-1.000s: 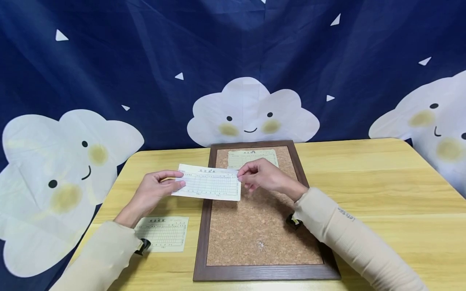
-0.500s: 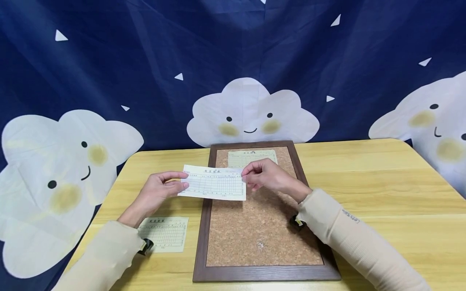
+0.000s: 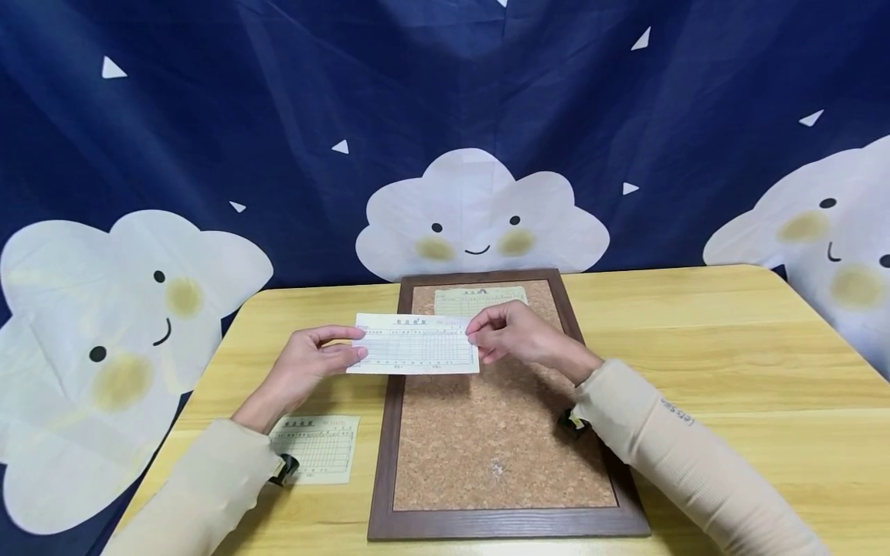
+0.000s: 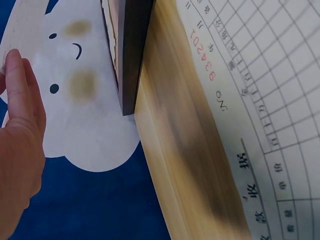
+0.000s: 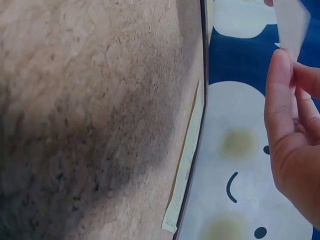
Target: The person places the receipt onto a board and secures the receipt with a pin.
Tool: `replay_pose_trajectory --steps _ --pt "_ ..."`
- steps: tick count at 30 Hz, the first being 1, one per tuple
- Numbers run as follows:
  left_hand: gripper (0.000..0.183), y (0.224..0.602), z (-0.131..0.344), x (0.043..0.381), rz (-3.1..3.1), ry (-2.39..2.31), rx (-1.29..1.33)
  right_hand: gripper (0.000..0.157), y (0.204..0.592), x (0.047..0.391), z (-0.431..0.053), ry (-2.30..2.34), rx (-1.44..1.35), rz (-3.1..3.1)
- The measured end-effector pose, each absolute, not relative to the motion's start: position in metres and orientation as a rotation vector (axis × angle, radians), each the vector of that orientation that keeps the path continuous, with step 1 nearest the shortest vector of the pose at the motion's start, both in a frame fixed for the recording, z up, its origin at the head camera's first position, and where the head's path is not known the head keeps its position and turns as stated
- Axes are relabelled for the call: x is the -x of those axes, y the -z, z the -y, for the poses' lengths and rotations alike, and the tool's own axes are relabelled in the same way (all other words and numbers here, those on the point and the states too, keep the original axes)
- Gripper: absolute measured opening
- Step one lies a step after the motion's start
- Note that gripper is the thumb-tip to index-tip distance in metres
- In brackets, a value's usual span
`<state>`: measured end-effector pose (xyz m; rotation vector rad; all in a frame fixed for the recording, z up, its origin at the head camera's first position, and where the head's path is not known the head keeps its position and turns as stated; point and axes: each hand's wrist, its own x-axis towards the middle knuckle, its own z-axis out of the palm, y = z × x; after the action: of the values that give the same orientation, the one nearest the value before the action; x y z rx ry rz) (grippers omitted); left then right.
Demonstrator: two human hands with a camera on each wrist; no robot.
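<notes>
Between both hands a white printed receipt slip [image 3: 413, 347] is stretched out above the upper part of a cork board [image 3: 501, 432]. My left hand [image 3: 302, 363] pinches the slip's left end between thumb and fingers. At the opposite end, my right hand [image 3: 518, 337] pinches the right edge. Behind the held slip, a pale yellow receipt [image 3: 511, 296] lies at the top of the board, partly covered in the head view. The right wrist view shows the right thumb and fingers [image 5: 281, 95] meeting on the paper [image 5: 291, 25].
Another yellow receipt [image 3: 327, 448] lies on the wooden table [image 3: 695, 340] left of the board, under the left wrist. The board has a raised dark brown frame [image 3: 507, 523]. A navy curtain [image 3: 431, 85] with smiling clouds hangs behind the table.
Both hands have moved a little to the right with the receipt slip, which has levelled out. The other receipts and the board have stayed put.
</notes>
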<state>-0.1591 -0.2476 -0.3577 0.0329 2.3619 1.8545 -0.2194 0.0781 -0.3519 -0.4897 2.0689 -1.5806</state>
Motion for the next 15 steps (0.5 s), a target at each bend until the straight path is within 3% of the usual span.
replay_pose_trajectory --steps 15 --pt "0.045 0.358 0.235 0.163 -2.293 -1.866 -0.081 0.016 0.353 0.222 -0.090 1.593 0.444 -2.091"
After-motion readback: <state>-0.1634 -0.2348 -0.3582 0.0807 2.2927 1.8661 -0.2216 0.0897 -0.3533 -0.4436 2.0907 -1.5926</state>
